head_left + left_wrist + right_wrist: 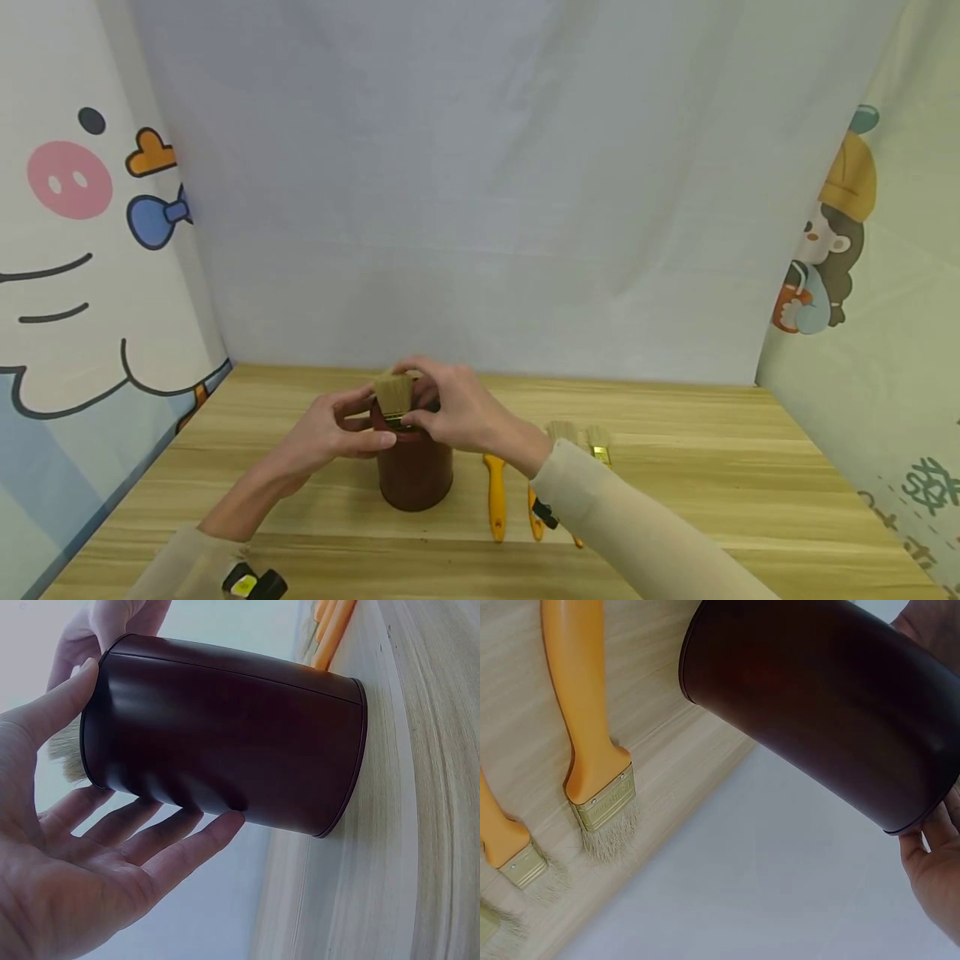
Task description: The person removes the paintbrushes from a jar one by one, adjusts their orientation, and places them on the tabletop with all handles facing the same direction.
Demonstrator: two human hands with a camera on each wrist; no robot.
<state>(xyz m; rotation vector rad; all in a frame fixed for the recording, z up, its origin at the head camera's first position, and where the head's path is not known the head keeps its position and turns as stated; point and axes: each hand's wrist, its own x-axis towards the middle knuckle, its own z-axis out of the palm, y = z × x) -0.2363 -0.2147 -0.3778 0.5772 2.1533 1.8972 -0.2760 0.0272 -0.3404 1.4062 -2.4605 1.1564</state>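
Note:
A dark red cylindrical holder point(415, 479) stands upright on the table. My left hand point(330, 429) grips it near the rim, thumb at the top edge and fingers along its side in the left wrist view. Inside the holder is a paintbrush, its pale bristles point(393, 393) and metal band showing above the rim, its handle hidden. My right hand point(461, 408) pinches this paintbrush by the band at the holder's mouth. To the right lie more paintbrushes: one with a wide yellow-orange handle point(589, 697), a smaller one point(506, 840), and another partly cut off point(495, 930).
The wood-grain table point(690, 467) runs back to a plain pale cloth wall point(480, 208). Cartoon-printed cloth stands at the left and right sides. The right forearm point(630, 517) passes over the paintbrushes, covering parts of them in the head view.

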